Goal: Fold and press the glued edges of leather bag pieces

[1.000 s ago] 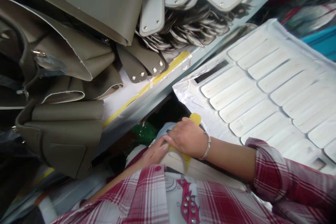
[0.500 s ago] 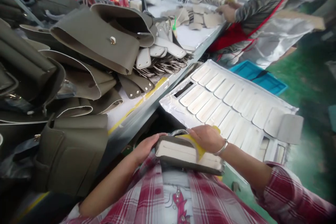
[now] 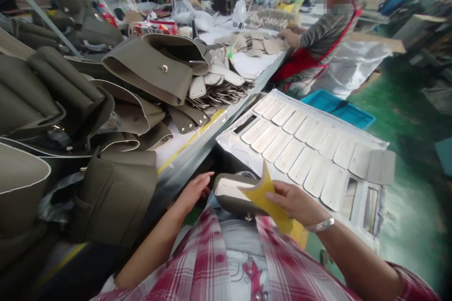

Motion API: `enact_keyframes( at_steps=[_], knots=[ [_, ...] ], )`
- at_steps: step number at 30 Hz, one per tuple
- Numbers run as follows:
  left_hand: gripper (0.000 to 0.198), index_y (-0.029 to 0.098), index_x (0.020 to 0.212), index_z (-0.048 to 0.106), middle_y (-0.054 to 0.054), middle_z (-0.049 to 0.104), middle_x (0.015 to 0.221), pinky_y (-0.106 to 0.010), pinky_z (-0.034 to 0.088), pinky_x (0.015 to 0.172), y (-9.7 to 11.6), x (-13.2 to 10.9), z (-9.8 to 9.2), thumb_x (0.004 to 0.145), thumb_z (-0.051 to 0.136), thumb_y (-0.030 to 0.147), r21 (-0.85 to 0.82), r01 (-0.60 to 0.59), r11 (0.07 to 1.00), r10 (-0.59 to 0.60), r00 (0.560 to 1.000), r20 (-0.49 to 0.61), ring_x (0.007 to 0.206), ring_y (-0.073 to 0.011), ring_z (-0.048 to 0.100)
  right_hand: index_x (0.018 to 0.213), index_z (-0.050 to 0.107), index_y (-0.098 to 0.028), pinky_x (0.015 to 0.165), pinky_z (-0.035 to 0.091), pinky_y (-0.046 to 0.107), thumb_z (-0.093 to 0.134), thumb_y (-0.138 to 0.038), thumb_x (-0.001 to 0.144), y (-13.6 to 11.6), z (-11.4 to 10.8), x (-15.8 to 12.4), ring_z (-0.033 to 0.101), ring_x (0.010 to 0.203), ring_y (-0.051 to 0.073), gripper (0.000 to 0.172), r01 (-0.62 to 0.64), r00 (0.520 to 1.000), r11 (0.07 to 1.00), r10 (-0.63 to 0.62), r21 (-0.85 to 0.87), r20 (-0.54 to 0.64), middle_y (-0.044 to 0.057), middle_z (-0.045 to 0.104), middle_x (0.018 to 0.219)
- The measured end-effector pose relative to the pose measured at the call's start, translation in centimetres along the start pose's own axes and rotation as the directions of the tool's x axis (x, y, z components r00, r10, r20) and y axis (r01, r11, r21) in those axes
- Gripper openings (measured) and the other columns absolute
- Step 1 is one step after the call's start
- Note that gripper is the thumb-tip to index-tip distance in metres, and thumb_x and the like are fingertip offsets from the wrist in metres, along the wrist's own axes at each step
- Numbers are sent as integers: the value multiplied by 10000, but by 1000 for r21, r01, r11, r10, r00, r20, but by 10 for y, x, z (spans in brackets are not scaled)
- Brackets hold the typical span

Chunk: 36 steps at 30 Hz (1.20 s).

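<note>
On my lap rests a dark olive bag part [image 3: 231, 203] with a pale off-white face turned up and a small metal clasp at its near side. My left hand [image 3: 193, 194] is just left of it, fingers stretched out and holding nothing. In my right hand [image 3: 294, 201] a curved yellow sheet [image 3: 268, 195] is pinched between thumb and fingers. The sheet stands tilted over the right end of the bag part and hides that end. Whether its lower edge touches the part, I cannot tell.
Right of me lies a white board [image 3: 226, 138] bearing rows of pale, round-ended pieces. The table [image 3: 190, 148] at left carries olive bags [image 3: 116, 193] and a pile of straps [image 3: 226, 89]. A blue crate [image 3: 339, 108] sits beyond the board; a co-worker [image 3: 318, 42] works at the far table side.
My right hand has lifted the yellow sheet up off the bag part and turned it rightward. My left hand has let go of the part and moved slightly left. The head view has tilted up.
</note>
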<state>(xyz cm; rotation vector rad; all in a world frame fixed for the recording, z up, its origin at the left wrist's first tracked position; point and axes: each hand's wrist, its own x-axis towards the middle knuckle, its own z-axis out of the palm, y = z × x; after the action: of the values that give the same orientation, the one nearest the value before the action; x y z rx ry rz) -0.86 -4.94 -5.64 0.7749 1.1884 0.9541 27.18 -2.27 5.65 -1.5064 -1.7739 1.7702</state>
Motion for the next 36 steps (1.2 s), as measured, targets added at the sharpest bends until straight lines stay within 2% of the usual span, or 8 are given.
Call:
enact_keyframes(
  at_steps=[4,7,13,18,23,29,32,36],
  knots=[
    [605,267,1382,325,-6,614,668,-180,386,417,-3,-7,1,843,537,442,-105,67,992,-39,968,249,477,-110,558,784,593,-142,553,421,226,567,-502,743,15,35,-5,553,635,138,363,-16,999,1000,15,-22,-44,23,620,724],
    [623,255,1382,317,-20,623,672,-182,440,421,-3,4,1,832,564,410,-117,119,986,-70,931,358,486,-127,597,775,572,-142,495,390,206,592,-499,717,25,62,-2,529,564,114,362,-66,993,991,77,117,-93,10,604,671],
    [614,266,1344,369,-60,641,868,-200,482,445,2,19,-3,798,601,428,40,84,996,-93,914,396,517,-131,624,748,538,-146,335,207,155,624,-385,728,35,121,9,293,324,37,255,-174,982,895,187,411,8,-82,418,410],
    [545,249,1273,488,-46,634,985,-232,494,585,15,18,-6,769,633,397,191,-124,974,43,923,382,666,-128,605,794,547,-131,414,419,168,550,-266,837,24,159,23,503,413,74,141,-245,952,724,307,644,17,-6,582,554],
    [475,165,1171,589,-86,577,1209,-321,375,974,11,23,-3,787,600,445,186,-237,953,181,943,278,1142,-243,492,800,560,-101,442,474,194,477,-219,893,15,168,39,572,454,106,171,-292,944,626,311,723,113,39,613,584],
    [529,167,1181,576,-81,518,1293,-343,398,955,4,28,23,880,368,548,-288,-11,957,94,957,276,1162,-247,482,841,613,-78,484,502,208,609,-285,805,21,162,54,610,502,125,210,-303,952,519,196,799,234,70,652,645],
    [544,148,1189,572,-93,599,1170,-340,432,886,16,32,26,881,368,547,-153,43,987,11,940,340,1051,-249,550,806,617,-70,502,506,220,713,-364,702,26,159,57,604,496,127,326,-315,948,473,196,823,250,69,647,618],
    [536,148,1175,585,-75,619,1129,-324,410,907,32,37,24,889,357,540,171,-85,982,17,931,365,1042,-241,542,782,631,-59,503,500,234,763,-429,613,30,154,59,594,474,135,428,-332,943,435,191,837,274,72,634,563]
  ],
)
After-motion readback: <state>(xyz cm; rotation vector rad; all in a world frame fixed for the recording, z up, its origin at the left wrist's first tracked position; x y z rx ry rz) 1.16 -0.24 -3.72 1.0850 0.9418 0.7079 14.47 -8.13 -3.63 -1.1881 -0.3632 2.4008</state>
